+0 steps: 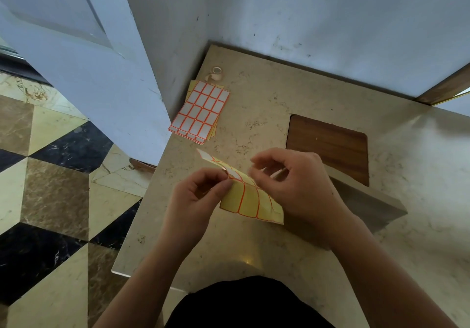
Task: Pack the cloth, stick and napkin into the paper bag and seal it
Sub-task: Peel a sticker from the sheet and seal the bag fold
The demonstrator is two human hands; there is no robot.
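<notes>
My left hand [201, 200] pinches a yellow sticker sheet [250, 201] with red-outlined labels by its upper left part, holding it bent above the table. The fingertips of my right hand [300, 187] pinch at a white label near the sheet's top edge. A grey-brown paper bag [368, 205] lies flat on the table, partly under my right hand and wrist. The cloth, the stick and the napkin are not in sight.
A stack of label sheets [201, 108] lies at the marble table's [254, 246] far left corner, with a small tape roll [216, 73] behind it. A brown wooden inset [328, 147] sits beyond the bag. Walls close the back; the table's left edge drops to a patterned floor.
</notes>
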